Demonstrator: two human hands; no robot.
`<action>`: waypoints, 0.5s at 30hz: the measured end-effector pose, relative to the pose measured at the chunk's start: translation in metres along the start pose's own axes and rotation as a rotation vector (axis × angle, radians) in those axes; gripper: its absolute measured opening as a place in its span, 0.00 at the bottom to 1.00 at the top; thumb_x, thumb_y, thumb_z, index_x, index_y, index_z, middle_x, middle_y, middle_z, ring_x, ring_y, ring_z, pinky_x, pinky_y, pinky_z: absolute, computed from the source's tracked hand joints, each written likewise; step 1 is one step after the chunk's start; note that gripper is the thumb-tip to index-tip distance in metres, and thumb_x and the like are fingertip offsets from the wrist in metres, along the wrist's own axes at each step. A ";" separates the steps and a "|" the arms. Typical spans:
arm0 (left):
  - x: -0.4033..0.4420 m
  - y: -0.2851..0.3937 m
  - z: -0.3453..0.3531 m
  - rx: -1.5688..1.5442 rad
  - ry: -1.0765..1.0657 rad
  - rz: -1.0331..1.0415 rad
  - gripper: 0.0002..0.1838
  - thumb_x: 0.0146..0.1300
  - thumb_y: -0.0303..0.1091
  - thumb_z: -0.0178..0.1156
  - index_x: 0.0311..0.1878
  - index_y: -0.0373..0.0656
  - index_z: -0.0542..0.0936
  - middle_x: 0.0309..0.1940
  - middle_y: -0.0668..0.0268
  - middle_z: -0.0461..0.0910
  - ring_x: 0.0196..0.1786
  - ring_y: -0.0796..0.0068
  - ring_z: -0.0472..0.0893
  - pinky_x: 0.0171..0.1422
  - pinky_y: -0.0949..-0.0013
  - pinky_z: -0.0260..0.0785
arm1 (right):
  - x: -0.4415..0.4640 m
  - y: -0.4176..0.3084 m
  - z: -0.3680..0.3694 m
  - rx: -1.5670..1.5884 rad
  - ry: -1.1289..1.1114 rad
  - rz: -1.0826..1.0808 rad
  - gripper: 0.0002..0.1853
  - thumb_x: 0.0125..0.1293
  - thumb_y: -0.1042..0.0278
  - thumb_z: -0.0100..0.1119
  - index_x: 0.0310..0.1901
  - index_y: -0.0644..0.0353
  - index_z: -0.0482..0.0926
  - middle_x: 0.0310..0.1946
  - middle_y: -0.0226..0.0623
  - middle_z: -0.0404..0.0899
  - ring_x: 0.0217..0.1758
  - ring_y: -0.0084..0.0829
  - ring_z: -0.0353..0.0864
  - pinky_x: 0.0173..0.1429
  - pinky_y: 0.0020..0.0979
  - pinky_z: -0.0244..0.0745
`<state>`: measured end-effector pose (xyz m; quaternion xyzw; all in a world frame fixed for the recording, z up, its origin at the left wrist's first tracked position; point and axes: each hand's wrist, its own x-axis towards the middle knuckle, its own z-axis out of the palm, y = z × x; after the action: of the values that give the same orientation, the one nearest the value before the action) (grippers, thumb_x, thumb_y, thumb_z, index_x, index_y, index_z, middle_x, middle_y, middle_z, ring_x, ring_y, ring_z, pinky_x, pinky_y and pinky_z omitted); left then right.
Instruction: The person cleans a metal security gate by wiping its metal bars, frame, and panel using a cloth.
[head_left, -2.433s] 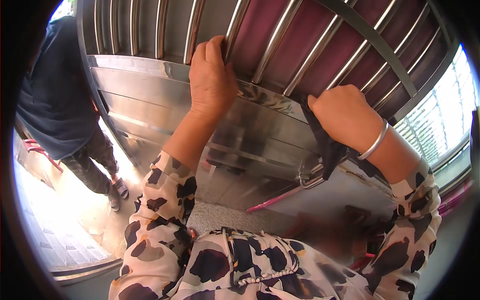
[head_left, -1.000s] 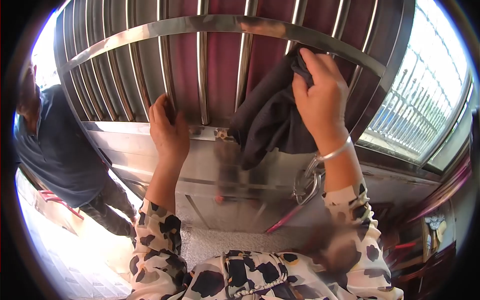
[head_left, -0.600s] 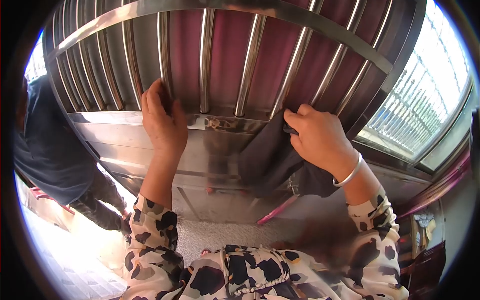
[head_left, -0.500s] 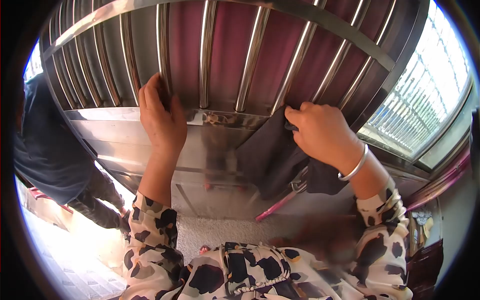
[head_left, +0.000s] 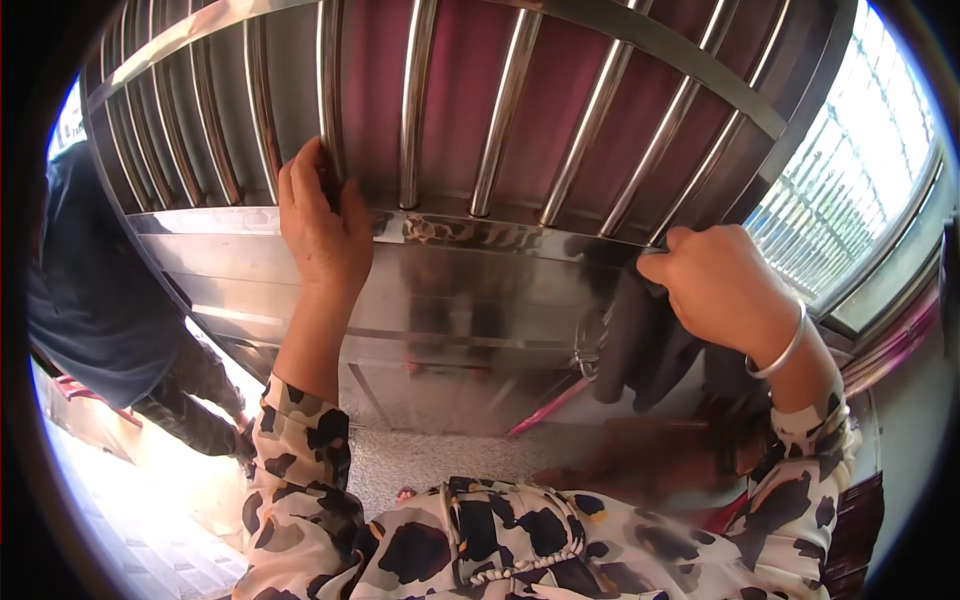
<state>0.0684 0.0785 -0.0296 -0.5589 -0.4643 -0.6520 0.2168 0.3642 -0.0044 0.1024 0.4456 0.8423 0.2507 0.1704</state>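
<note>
My left hand (head_left: 325,225) is closed around the lower part of an upright metal bar (head_left: 328,80) in a shiny steel door, the bar passing between my fingers and thumb. Further right, my right hand (head_left: 725,285) makes a fist on a dark cloth (head_left: 640,335). The cloth hangs down in folds beside the steel lower panel (head_left: 470,300), near the panel's right side. The fingertips of my right hand are partly hidden. Just left of the cloth is a metal latch (head_left: 586,362).
A person in dark clothes (head_left: 100,260) stands on the left, beyond the door's edge. At the right is a barred window (head_left: 840,220). Pink cloth (head_left: 890,350) hangs below it. Speckled floor (head_left: 395,465) shows under the door.
My right hand has moved right and slightly down along the door, taking the dark cloth with it and uncovering the panel and latch. My left hand has stayed at the same bar.
</note>
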 end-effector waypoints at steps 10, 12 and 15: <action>0.001 0.002 -0.004 -0.013 -0.028 -0.051 0.23 0.51 0.19 0.56 0.54 0.37 0.69 0.41 0.56 0.71 0.40 0.59 0.74 0.45 0.64 0.69 | 0.048 -0.010 0.036 0.600 0.307 0.024 0.20 0.52 0.73 0.58 0.50 0.64 0.75 0.30 0.54 0.78 0.29 0.47 0.78 0.34 0.39 0.72; 0.000 0.003 -0.002 0.024 -0.017 -0.054 0.23 0.52 0.19 0.56 0.54 0.37 0.69 0.41 0.56 0.71 0.40 0.59 0.74 0.45 0.63 0.69 | 0.050 -0.007 0.035 0.988 0.236 0.022 0.21 0.52 0.73 0.59 0.50 0.67 0.74 0.33 0.54 0.78 0.29 0.47 0.78 0.35 0.40 0.71; 0.001 0.002 0.000 0.054 -0.001 -0.023 0.24 0.52 0.19 0.55 0.55 0.37 0.68 0.41 0.55 0.71 0.41 0.57 0.74 0.45 0.63 0.69 | 0.051 -0.011 0.048 0.726 0.350 -0.080 0.21 0.52 0.74 0.56 0.51 0.68 0.74 0.29 0.49 0.79 0.26 0.44 0.77 0.32 0.37 0.71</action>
<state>0.0700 0.0781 -0.0284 -0.5476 -0.4883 -0.6414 0.2243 0.3535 0.0464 0.0538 0.3944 0.9090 0.0022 -0.1346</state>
